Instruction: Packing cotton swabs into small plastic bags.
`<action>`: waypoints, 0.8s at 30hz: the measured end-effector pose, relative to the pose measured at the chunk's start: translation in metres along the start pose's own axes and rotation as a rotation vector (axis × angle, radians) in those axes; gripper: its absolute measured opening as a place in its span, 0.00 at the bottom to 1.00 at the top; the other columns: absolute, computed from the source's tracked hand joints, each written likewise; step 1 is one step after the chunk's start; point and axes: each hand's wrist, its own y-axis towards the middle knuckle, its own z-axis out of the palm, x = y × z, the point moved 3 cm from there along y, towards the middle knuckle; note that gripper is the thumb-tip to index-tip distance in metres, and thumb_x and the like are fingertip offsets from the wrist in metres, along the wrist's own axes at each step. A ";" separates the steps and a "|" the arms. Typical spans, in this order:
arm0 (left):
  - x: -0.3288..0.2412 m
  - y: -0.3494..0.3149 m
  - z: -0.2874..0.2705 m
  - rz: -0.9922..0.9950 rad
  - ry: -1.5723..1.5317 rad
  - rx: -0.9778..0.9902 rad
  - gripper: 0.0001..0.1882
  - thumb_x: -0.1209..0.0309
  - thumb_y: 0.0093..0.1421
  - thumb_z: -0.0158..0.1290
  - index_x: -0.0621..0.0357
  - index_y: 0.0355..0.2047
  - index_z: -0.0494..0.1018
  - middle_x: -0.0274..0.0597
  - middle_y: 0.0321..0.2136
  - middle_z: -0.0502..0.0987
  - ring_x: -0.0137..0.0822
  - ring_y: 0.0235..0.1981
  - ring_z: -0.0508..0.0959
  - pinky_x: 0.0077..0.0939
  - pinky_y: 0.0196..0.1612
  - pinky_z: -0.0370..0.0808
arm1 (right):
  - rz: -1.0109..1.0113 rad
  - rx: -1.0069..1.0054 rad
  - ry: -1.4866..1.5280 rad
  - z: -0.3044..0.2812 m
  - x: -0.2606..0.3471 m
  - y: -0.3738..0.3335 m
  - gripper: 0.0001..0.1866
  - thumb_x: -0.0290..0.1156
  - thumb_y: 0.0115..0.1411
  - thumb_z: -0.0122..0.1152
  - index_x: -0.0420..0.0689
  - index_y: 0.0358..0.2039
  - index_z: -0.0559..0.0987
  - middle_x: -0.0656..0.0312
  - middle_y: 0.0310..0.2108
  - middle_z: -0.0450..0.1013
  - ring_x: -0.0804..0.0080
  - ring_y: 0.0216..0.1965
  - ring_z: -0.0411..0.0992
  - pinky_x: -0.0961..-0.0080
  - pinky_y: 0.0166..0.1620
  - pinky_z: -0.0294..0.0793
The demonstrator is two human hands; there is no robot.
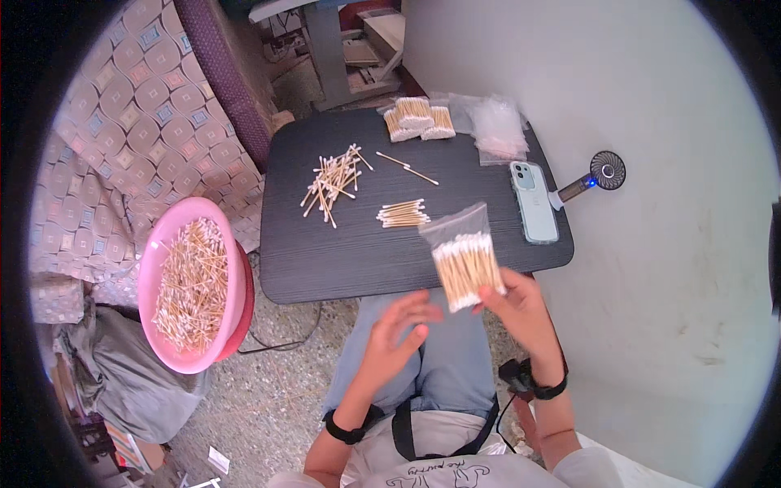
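A clear zip bag of cotton swabs is held up over the near edge of the black table. Gripping its lower right corner is my right hand, thumb in front. My left hand hovers just left of the bag, fingers apart and slightly blurred, holding nothing. Behind the bag lies a small neat row of cotton swabs. Farther left is a loose, criss-crossed pile of swabs, with two single swabs to its right.
Filled swab bags are stacked at the table's far edge, beside a pile of clear plastic bags. A phone and a small fan are at the right edge. A pink tub heaped with swabs stands left of the table.
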 end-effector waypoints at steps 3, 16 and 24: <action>0.030 -0.009 -0.015 -0.159 0.157 0.196 0.17 0.72 0.62 0.52 0.64 0.50 0.68 0.44 0.40 0.78 0.33 0.43 0.77 0.29 0.50 0.70 | -0.025 -0.013 -0.154 0.001 0.026 0.027 0.13 0.28 0.60 0.61 0.33 0.42 0.76 0.61 0.35 0.75 0.82 0.32 0.72 0.83 0.34 0.74; 0.059 -0.005 -0.012 -0.166 0.566 0.432 0.12 0.77 0.61 0.48 0.62 0.45 0.72 0.42 0.34 0.79 0.32 0.38 0.79 0.26 0.43 0.73 | 0.041 0.014 -0.506 0.047 0.043 0.251 0.32 0.37 0.60 0.59 0.18 0.50 0.62 0.46 0.27 0.76 0.66 0.24 0.78 0.77 0.28 0.80; 0.065 -0.004 -0.010 -0.150 0.476 0.474 0.11 0.75 0.63 0.47 0.62 0.45 0.72 0.41 0.33 0.79 0.31 0.37 0.78 0.25 0.42 0.72 | -0.051 -0.066 -0.758 0.081 0.028 0.309 0.19 0.37 0.59 0.56 0.28 0.29 0.75 0.47 0.20 0.76 0.62 0.18 0.77 0.70 0.32 0.77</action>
